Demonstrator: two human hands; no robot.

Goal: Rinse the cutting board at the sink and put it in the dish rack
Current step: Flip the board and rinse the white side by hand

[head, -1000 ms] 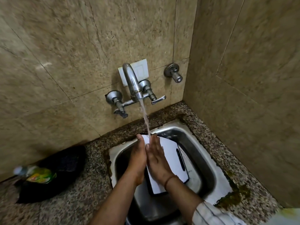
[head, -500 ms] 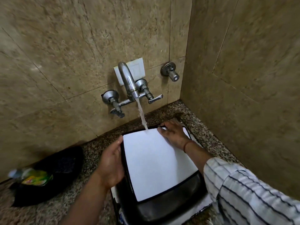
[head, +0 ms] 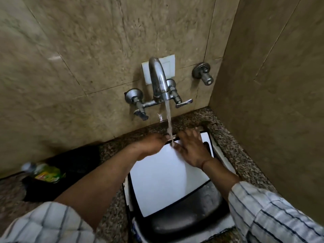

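A white cutting board (head: 163,181) with a black rim lies tilted over the steel sink (head: 221,155) and covers most of the basin. Water (head: 169,123) runs from the wall faucet (head: 157,79) onto the board's far edge, between my hands. My left hand (head: 151,143) curls on the board's far left corner, fingertips at the stream. My right hand (head: 191,149) lies flat on the far right part of the board, fingers spread, next to the handle slot (head: 206,146). No dish rack is in view.
A green dish-soap bottle (head: 44,172) lies on something black (head: 77,160) on the speckled granite counter (head: 243,160), left of the sink. Tiled walls close the corner behind and to the right. A second valve (head: 203,74) sticks out right of the faucet.
The board came up out of the basin and now lies across the sink. My left hand slid from the board's left edge to its far corner, and the right hand shifted toward the stream.
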